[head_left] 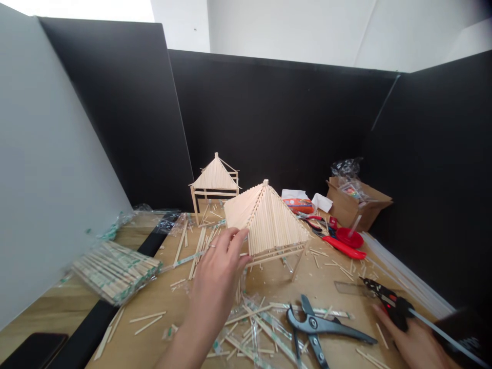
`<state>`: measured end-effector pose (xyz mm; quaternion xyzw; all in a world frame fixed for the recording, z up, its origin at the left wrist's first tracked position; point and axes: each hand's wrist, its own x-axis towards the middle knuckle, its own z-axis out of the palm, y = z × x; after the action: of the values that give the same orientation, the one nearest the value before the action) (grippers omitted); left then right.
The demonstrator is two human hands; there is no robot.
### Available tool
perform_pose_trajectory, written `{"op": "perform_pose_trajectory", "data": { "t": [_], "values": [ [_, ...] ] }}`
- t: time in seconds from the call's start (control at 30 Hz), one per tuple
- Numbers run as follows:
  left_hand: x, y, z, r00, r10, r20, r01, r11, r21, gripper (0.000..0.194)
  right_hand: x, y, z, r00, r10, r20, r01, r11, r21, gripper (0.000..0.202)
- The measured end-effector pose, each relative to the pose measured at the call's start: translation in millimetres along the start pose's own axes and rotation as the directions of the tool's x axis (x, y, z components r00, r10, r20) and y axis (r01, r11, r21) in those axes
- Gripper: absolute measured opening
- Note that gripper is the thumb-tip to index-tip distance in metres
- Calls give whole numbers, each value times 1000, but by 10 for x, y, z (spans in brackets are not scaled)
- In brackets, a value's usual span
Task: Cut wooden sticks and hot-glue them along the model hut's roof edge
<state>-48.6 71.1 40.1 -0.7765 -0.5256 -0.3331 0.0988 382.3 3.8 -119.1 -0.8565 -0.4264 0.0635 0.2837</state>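
At the middle stands a small pavilion model [274,220] made of thin wooden sticks, its pointed roof covered with sticks side by side. My left hand [221,266] has its thumb and fingers closed on the near left corner of the roof. Over on the right, my right hand [417,341] is wrapped round a black glue gun [392,302] with a clear glue stick [442,328] coming out of its back end. The gun's nozzle points left; part of its handle is hidden by the hand. Grey pliers [313,323] lie between my hands.
Behind is a second stick pavilion [215,177] with a partly covered roof. A wrapped stick bundle [115,269] and a phone [36,351] lie left. Red-handled pliers [342,247], a red dish [349,237], a cardboard box [353,202] and glue sticks [407,274] lie right. Loose sticks litter the table.
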Motion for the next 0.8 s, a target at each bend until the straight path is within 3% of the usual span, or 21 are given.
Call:
{"op": "perform_pose_trajectory", "data": {
  "t": [0.07, 0.13, 0.47, 0.57, 0.8],
  "values": [
    [-8, 22, 8, 1000, -17, -13, 17, 1000, -2, 44, 3, 7, 5, 991, 54, 118, -60, 997, 41, 36],
    [-16, 49, 10, 999, -33, -14, 33, 999, -5, 44, 3, 9, 11, 984, 79, 162, -91, 993, 70, 37],
    [6, 72, -12, 996, -91, 13, 92, 993, -71, 46, -59, -86, -50, 985, 132, 109, -155, 959, 237, 51],
    [26, 70, -6, 994, -110, 29, 112, 989, -100, 47, -171, -287, -143, 983, 139, 118, -169, 935, 310, 59],
    [25, 61, 0, 995, -101, 24, 103, 989, -104, 45, -581, -1053, -428, 980, -156, 123, 83, 882, 463, 46]
  ]
}}
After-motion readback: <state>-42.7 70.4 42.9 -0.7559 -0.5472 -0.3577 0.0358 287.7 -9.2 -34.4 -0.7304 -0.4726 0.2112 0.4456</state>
